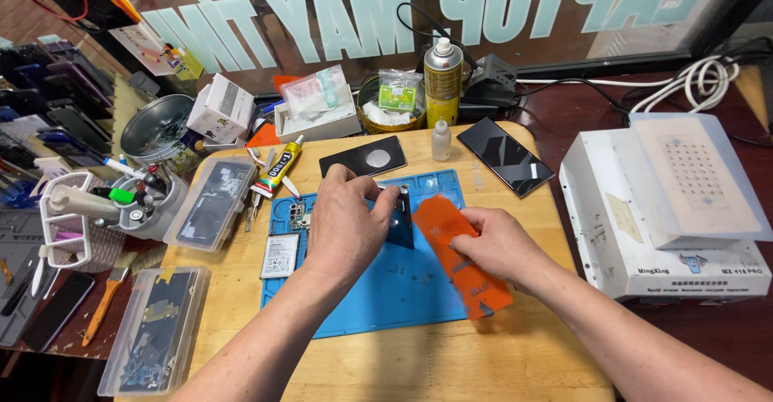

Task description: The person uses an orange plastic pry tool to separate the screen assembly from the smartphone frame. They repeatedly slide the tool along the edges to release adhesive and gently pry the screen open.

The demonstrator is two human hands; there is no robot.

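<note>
Over the blue mat (pixel 386 289), you pinch a small dark part (pixel 400 217) in your left hand (pixel 346 225); just right, your right hand (pixel 499 245) grips an orange sheet (pixel 459 253), its length running toward you, desk (pixel 451 362) beneath.

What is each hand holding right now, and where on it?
Left hand pinches a dark phone part at its top edge; right hand grips the orange film mid-length.

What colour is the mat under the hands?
Blue mat, clearest in the head view.
</note>
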